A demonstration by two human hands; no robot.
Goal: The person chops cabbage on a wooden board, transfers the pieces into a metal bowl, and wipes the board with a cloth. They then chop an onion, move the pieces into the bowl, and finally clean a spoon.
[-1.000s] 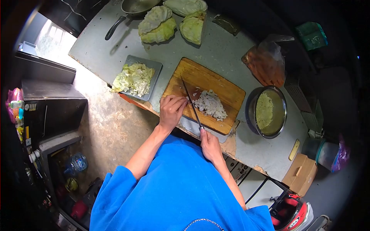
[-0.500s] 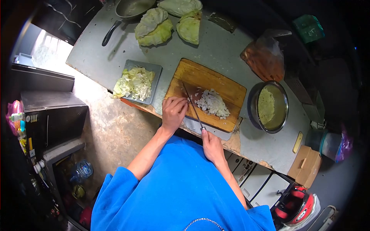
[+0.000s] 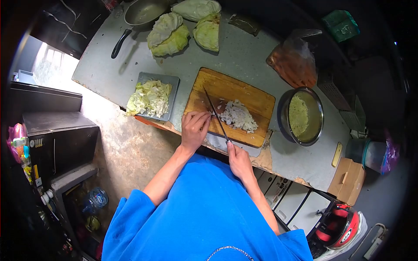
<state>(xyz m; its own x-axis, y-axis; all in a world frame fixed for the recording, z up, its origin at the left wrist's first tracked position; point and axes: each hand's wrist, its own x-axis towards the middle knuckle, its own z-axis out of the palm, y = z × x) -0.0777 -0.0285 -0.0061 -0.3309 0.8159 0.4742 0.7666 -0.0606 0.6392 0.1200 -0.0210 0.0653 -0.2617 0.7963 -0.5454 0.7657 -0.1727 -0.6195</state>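
My right hand [image 3: 238, 160] grips the handle of a long knife [image 3: 216, 114], whose blade lies across the wooden cutting board [image 3: 257, 100] and points away from me. Over the board's left edge, the fingers of my left hand [image 3: 195, 129] are bent and pressed together beside the blade, around a small pale piece [image 3: 212, 114] that is mostly hidden. A heap of finely chopped white pieces [image 3: 238, 116] lies on the board, just right of the blade. Chopped cabbage [image 3: 151, 97] is piled on a grey tray [image 3: 173, 81] to the left.
A metal bowl [image 3: 321, 116] of shredded green food stands right of the board, with a plastic bag of carrots [image 3: 293, 63] behind it. Cabbage pieces [image 3: 169, 37] and a pan [image 3: 141, 13] sit at the table's back. A cardboard box [image 3: 347, 180] is at the right edge.
The whole view has shifted slightly, with the table's things a little further left. Both hands keep nearly the same pose, and the knife remains between my left fingers and the chopped heap.
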